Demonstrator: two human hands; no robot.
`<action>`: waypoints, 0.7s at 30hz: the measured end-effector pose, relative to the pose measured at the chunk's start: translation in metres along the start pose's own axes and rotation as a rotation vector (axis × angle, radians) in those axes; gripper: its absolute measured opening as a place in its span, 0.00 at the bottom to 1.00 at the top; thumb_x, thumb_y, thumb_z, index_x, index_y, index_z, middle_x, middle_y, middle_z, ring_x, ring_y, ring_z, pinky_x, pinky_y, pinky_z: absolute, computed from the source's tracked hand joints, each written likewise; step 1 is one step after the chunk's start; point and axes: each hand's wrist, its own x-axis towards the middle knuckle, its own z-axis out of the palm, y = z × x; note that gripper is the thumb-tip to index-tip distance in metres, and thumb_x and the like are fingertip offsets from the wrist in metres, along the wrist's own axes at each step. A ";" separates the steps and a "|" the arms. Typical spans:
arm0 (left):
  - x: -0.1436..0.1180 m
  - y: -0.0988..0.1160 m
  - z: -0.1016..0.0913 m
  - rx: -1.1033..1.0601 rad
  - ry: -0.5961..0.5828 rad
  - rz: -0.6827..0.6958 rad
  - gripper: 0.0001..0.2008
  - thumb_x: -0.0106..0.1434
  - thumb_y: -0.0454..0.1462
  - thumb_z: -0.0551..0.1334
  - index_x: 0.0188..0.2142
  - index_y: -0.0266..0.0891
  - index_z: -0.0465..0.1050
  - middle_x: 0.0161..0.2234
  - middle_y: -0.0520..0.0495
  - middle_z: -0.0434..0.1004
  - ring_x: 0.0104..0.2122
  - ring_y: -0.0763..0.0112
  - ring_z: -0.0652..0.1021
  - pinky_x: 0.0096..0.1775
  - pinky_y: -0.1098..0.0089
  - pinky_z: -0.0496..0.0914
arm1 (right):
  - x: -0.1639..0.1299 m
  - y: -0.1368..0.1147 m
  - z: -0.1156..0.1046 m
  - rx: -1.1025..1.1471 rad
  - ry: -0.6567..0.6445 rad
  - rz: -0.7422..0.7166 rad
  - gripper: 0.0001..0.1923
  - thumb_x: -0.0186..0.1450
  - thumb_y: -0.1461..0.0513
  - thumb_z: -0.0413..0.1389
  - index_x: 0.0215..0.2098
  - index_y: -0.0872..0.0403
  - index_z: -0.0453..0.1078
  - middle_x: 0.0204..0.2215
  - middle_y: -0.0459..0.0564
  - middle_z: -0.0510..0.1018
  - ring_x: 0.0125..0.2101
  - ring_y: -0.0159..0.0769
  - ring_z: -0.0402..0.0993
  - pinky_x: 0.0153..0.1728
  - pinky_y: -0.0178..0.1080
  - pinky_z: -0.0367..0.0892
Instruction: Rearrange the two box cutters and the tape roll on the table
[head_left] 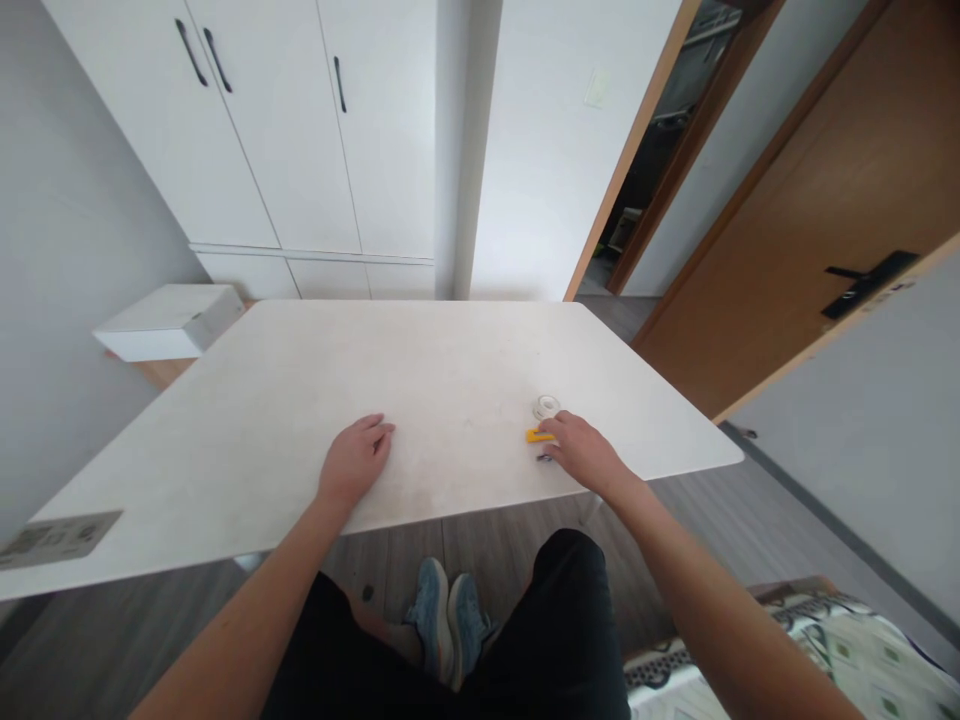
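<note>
Yellow cutter (538,435), perhaps; white tape roll (546,407).

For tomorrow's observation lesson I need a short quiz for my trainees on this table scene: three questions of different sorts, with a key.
1. True or false: the left hand lies palm down on the white table, holding nothing.
2. Multiple choice: what colour is the small tool at the right hand? A) blue B) yellow C) green
3. Fill in: just beyond the right hand's fingers sits a small white ____ of tape.

Key: 1 true; 2 B; 3 roll. The pictures do not show whether the right hand grips the yellow tool or only touches it.
</note>
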 end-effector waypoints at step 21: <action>0.000 0.002 -0.002 0.030 -0.011 -0.013 0.18 0.69 0.40 0.52 0.45 0.40 0.80 0.51 0.41 0.79 0.51 0.61 0.77 0.57 0.58 0.69 | 0.100 -0.117 0.084 0.161 0.107 -0.269 0.37 0.69 0.41 0.44 0.66 0.55 0.58 0.67 0.62 0.57 0.67 0.48 0.49 0.64 0.51 0.41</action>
